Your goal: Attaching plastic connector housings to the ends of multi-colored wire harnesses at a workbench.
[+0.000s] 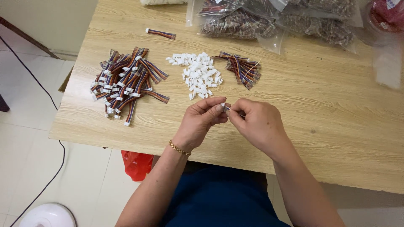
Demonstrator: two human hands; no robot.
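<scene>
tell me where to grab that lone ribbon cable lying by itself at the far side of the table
Pinch the lone ribbon cable across its flat middle, coming straight down from above. It lies flat on the table, apart from the piles, with a white connector at its left end; the middle looks easiest to grip.

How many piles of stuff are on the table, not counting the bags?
3: finished cables at left, white plugs in the middle, bare wires right of them. One loose cable lies apart.
</scene>
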